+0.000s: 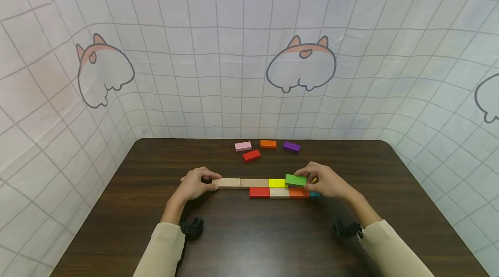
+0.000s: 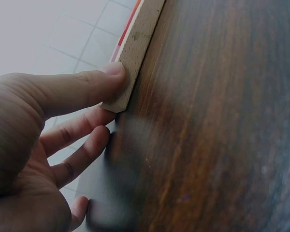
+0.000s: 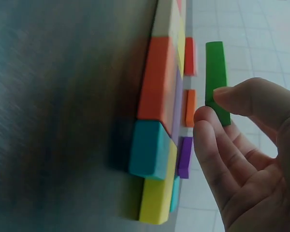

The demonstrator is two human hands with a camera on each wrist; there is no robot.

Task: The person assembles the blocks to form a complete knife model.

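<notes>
My right hand (image 1: 327, 180) pinches a green block (image 1: 296, 180) between thumb and fingers, held over the back row of blocks near its right part. In the right wrist view the same green block (image 3: 216, 77) stands clear of the others. At the far left end, the thumb and fingers of my left hand (image 1: 195, 185) pinch a plain wooden block (image 1: 228, 183). Another plain wooden block (image 1: 254, 183) and a yellow block (image 1: 277, 183) continue that row. In front lie a red block (image 1: 259, 192), a pale block (image 1: 279, 193), an orange-red block (image 1: 299, 193) and a teal block (image 1: 314, 195).
Behind the rows lie loose blocks: pink (image 1: 243, 146), orange (image 1: 268, 144), purple (image 1: 291, 146) and red (image 1: 251, 155). A second yellow block (image 3: 157, 198) forms the right end beside the teal one. The dark wooden table (image 1: 249, 233) meets a grid-patterned cloth (image 1: 218, 73) at the back.
</notes>
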